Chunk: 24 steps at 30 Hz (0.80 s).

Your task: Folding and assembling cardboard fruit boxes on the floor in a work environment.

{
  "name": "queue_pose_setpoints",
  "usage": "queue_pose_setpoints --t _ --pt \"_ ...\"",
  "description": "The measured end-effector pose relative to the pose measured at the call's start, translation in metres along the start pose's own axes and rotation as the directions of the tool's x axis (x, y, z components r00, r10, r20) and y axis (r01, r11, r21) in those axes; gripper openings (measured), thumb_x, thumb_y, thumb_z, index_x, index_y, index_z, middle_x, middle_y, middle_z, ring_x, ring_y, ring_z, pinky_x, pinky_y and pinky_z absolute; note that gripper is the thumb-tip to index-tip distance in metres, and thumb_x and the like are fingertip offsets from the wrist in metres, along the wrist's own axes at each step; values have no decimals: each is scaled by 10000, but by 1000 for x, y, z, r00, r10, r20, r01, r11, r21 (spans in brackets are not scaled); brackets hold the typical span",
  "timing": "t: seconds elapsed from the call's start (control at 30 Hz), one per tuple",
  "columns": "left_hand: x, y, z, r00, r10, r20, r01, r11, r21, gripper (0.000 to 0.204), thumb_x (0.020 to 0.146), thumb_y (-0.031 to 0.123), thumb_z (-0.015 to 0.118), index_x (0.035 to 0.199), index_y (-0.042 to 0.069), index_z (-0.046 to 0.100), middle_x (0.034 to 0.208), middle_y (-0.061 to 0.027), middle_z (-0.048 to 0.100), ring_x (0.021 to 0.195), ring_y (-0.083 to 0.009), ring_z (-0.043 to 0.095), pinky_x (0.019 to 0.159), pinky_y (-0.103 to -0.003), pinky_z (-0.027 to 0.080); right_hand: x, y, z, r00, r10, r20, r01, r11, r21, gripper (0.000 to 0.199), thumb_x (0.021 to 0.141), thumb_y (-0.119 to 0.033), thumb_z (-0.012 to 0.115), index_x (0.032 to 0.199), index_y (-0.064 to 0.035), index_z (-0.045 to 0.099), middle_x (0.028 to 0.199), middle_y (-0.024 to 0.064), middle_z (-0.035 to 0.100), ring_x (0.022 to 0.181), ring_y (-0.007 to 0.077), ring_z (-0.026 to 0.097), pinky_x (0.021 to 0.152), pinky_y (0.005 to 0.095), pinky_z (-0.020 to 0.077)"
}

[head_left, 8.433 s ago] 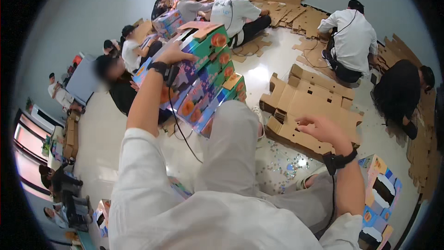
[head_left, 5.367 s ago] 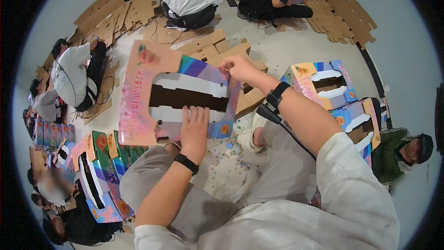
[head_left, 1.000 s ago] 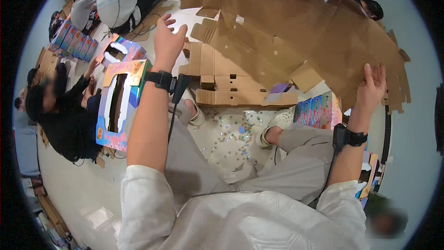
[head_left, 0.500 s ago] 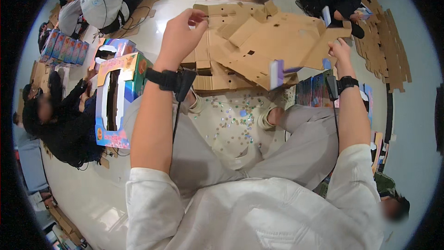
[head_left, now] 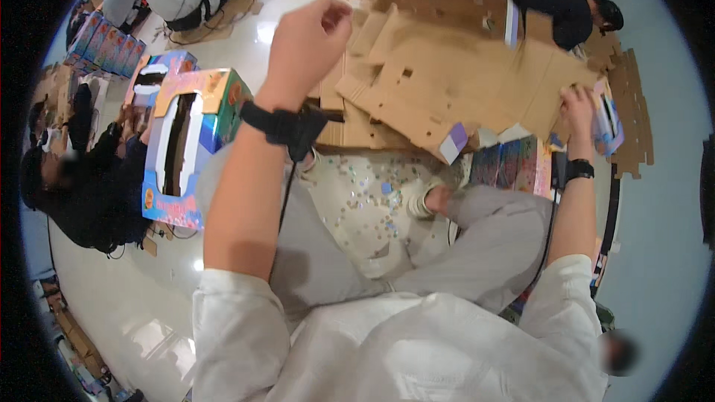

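Observation:
In front of me lies a large brown cardboard sheet (head_left: 462,67), tilted over a pile of flattened cardboard, with white and purple printed flaps along its edges. My right hand (head_left: 578,110) is closed on the right edge of this sheet, fingertips over its brown face. Off the sheet's far left side, my left hand (head_left: 309,45) is raised with thumb and fingers curled together. Whether anything lies between those fingertips is hidden. Both wrists wear black straps with a small device.
Colourful printed cartons (head_left: 182,145) with long openings stand at my left. More flat printed boxes (head_left: 506,164) sit beside my right knee. Small round scraps (head_left: 372,193) litter the floor between my feet. Several people sit around, including a person in black (head_left: 555,7) at the far right.
The cardboard sheet has shifted and spread toward the right. My right hand has moved right and down with its edge. My left hand has moved slightly up and right.

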<state>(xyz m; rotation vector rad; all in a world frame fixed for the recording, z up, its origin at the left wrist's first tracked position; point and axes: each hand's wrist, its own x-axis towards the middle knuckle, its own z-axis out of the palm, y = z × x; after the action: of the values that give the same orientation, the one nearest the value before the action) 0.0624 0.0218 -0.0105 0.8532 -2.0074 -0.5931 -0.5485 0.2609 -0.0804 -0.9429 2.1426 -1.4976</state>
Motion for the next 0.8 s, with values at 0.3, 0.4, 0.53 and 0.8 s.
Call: queue_pose_setpoints --t 0.3,0.4,0.53,0.8 --pt "-5 12 -5 998 8 61 -9 1000 10 168 931 152 701 1035 32 757 885 -134 771 831 -278 752 782 -378 587 -2 101 83 999 49 -20 -53 904 -424 599 934 -53 651 1514 -2 512 1104 206 777 885 173 734 690 318 561" --pt "1 8 -5 997 29 77 -26 999 -37 171 955 105 705 1085 3 747 901 -145 771 831 -226 752 743 -340 588 -21 74 95 996 -87 25 87 839 -537 594 949 -49 647 1522 5 500 1217 236 759 1006 209 752 802 323 574" --pt "11 4 -2 994 15 108 -18 1000 23 168 953 105 707 1080 1 744 898 -148 770 818 -236 752 760 -343 586 -33 51 131 992 -123 15 120 920 -374 629 932 -44 646 1538 -5 487 1244 219 758 1102 235 750 904 336 566" --pt "4 14 17 983 7 183 -16 999 47 174 944 110 712 1075 -1 740 884 -140 762 810 -233 737 750 -353 569 23 34 186 969 -237 -63 198 907 -372 554 926 -33 657 1476 -25 585 1283 225 742 1146 273 747 916 351 573"
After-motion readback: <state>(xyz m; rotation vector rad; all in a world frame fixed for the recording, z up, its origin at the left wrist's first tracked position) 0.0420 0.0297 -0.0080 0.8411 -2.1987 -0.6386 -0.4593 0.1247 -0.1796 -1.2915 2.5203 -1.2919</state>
